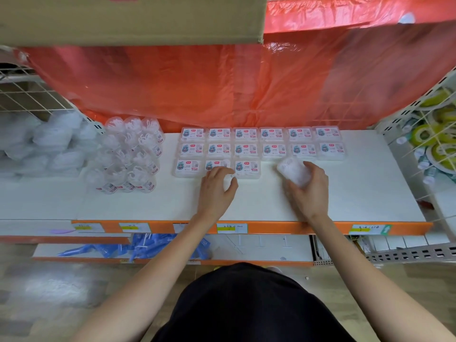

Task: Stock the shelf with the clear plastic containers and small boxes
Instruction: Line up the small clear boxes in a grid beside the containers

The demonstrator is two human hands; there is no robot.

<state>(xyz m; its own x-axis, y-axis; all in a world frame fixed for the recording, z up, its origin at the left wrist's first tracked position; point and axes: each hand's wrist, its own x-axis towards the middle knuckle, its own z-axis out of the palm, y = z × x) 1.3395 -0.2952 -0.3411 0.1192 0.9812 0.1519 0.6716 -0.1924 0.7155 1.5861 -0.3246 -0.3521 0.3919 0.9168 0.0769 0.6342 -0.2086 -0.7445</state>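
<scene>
Shelf: I see a white shelf board (357, 193) with an orange front edge that carries paper price tags (232, 228).
Stocked rows: small clear plastic boxes with pink-and-white labels (271, 134) lie flat on the board in rows. There are six at the back, six in the middle, and three in front at the left end.
Left hand: the left hand (216, 186) is released, fingers loosely spread. Its fingertips rest on the second box of the front row, and the thumb points toward the third.
Right hand: the right hand (311, 191) is grasping a blurred clear plastic box (293, 172), fingers curled round it. The box sits low over the board, right of the front row's third box and just in front of the middle row. I cannot tell whether it touches the shelf.
Round stock: round clear plastic containers with white contents (130, 156) are clustered left of the box rows on the same shelf.
Backdrop: a red translucent plastic sheet (222, 90) hangs behind, with a brown cardboard carton (128, 18) above it.
Sides: there is a white wire rack (27, 95) to the left, and yellow-green round goods (439, 139) hang on the right.
Lower shelf: blue packets (148, 245) lie below.
</scene>
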